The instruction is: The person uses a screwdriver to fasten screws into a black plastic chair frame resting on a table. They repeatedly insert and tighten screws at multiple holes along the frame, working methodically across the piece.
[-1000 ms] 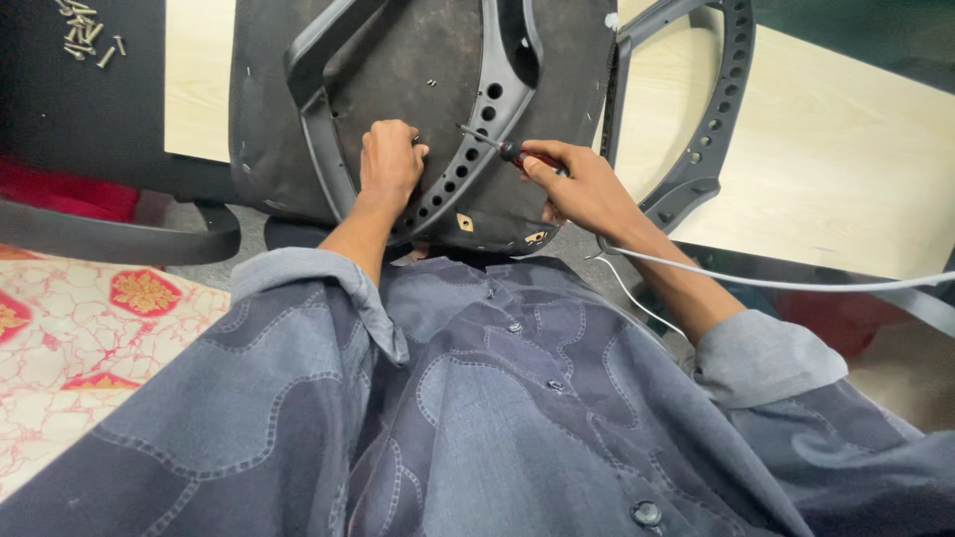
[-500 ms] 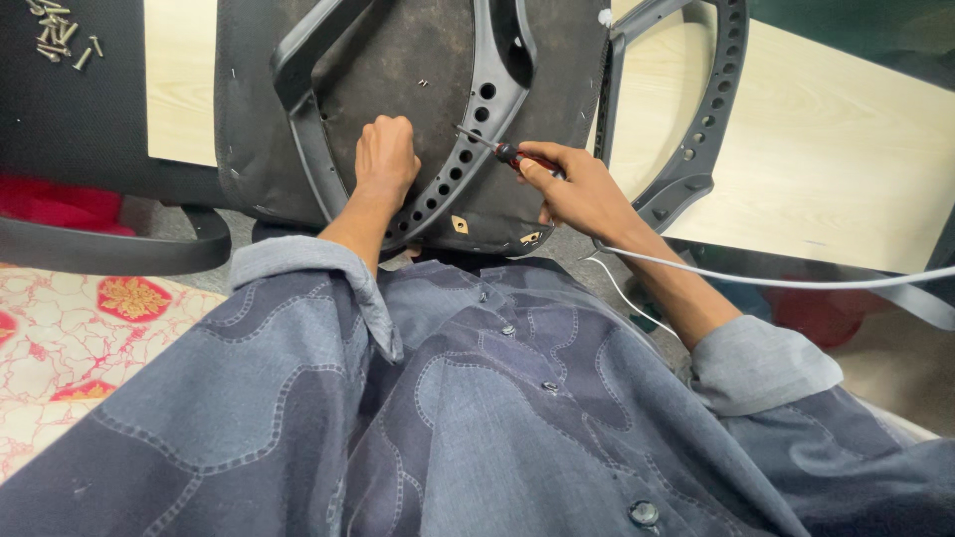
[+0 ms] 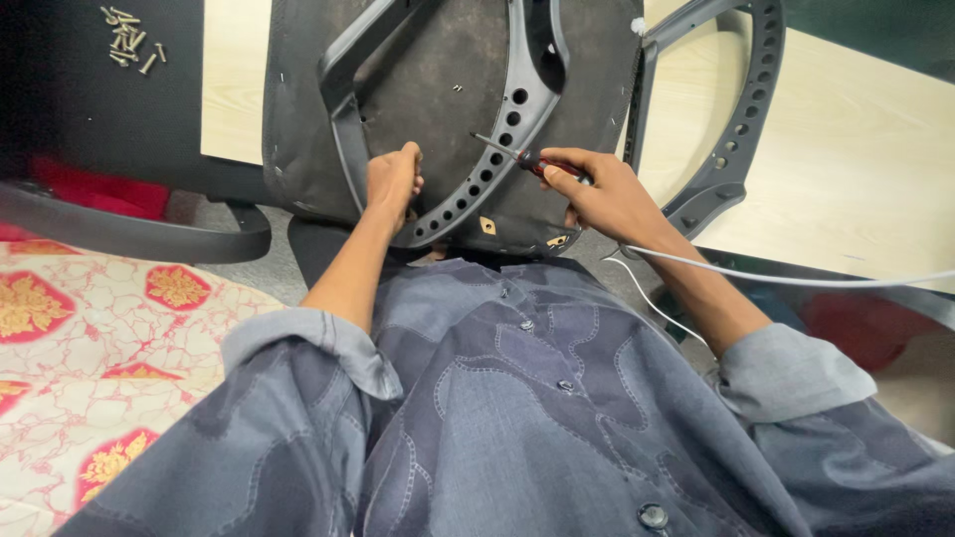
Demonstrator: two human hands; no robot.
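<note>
your blue-grey patterned button shirt [image 3: 517, 418] fills the near view, sleeves rolled up at both forearms. a thin white cable [image 3: 796, 279] runs across from the far right edge toward you, passing just under your right wrist. a cream cloth with red and gold medallions [image 3: 99, 348] lies well to the left of your left arm.

your left hand [image 3: 395, 184] is closed around the dark grey perforated plastic frame arm [image 3: 477, 179] of the upturned black chair seat [image 3: 438, 89], fingers wrapped over its edge, clamped tight on it. your right hand [image 3: 602, 194] is closed around the red-and-black handle of a slim screwdriver [image 3: 517, 156]; the shaft points up and left from that grip, its tip sitting on the frame arm near the row of round holes, between your two hands. the seat underside is right in front of both grips, leaning against your lap and standing roughly upright.

right of your right hand, a second dark grey curved perforated armrest piece [image 3: 736, 119] rests over the pale wooden tabletop [image 3: 856, 159]. far up and left of your left grip, a small pile of loose metal screws [image 3: 129, 45] lies on a black surface [image 3: 90, 109].
</note>
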